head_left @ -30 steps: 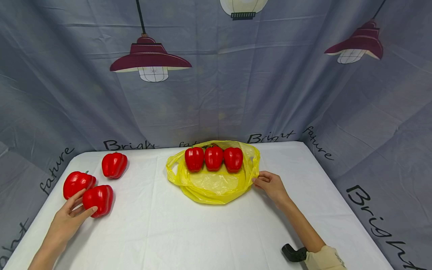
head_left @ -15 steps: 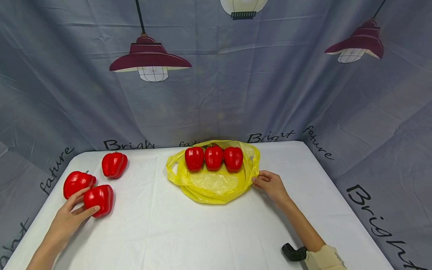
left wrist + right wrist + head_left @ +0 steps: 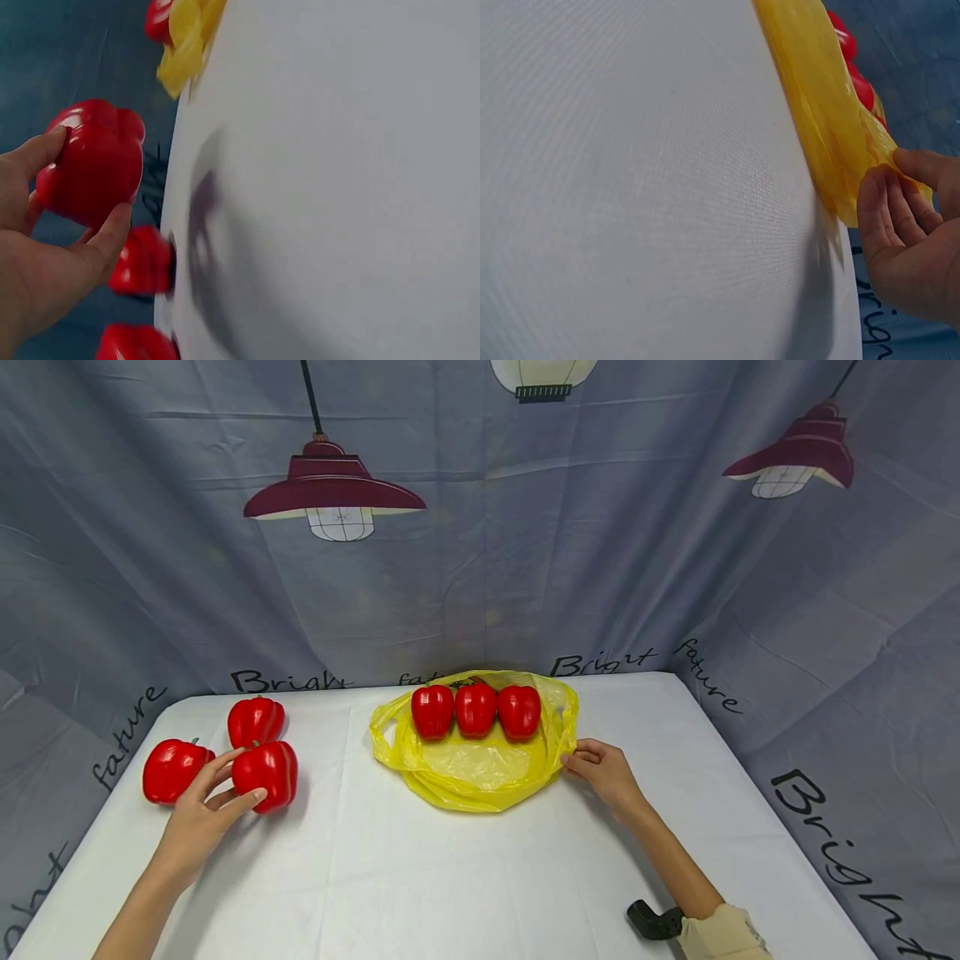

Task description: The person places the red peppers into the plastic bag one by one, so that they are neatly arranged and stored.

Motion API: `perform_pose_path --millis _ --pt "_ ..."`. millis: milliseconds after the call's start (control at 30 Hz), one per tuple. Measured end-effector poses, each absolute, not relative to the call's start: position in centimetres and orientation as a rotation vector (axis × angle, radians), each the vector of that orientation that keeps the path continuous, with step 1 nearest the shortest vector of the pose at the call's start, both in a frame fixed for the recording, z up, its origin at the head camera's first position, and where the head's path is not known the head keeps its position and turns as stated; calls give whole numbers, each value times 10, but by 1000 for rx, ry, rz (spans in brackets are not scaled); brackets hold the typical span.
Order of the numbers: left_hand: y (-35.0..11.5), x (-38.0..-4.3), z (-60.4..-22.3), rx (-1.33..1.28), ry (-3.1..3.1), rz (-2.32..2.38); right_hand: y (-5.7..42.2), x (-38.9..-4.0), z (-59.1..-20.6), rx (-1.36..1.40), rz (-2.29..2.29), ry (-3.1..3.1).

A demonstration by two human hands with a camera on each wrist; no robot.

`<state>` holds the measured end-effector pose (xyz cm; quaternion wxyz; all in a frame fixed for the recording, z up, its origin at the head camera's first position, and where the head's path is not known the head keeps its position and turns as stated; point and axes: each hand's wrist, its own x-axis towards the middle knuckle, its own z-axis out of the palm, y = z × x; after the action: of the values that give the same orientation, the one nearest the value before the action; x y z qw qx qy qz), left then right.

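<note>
My left hand (image 3: 201,827) grips a red bell pepper (image 3: 266,777) between thumb and fingers. In the left wrist view that pepper (image 3: 94,161) is held up off the tabletop, its shadow falling on the cloth. Two more red bell peppers lie at the table's left: one (image 3: 171,772) beside my fingers, another (image 3: 253,720) just behind the held one. At the back centre a yellow plastic bag (image 3: 480,777) lies spread open, with three red bell peppers (image 3: 476,710) in a row on it. My right hand (image 3: 606,774) pinches the bag's right edge, also seen in the right wrist view.
A white cloth covers the table (image 3: 420,885). A black curved object (image 3: 652,921) sits by the right forearm's sleeve (image 3: 722,935). Grey curtains (image 3: 480,552) printed with lamps and lettering stand behind and along both sides.
My left hand has lifted the bell pepper and carried it right and toward the back, away from the pepper beside it. The right hand and bag stay put.
</note>
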<state>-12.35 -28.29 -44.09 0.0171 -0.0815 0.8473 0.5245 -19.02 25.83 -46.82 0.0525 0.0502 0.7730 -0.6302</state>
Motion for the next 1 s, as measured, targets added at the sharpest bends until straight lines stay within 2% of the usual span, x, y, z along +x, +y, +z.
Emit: perform_pose_path --millis 267,1000 --pt "-229 -139 -432 -20 2506 1791 260 -191 -474 132 -1918 2346" --pt "-81 -181 -442 280 2241 1916 261 -189 -471 115 -1959 2293"
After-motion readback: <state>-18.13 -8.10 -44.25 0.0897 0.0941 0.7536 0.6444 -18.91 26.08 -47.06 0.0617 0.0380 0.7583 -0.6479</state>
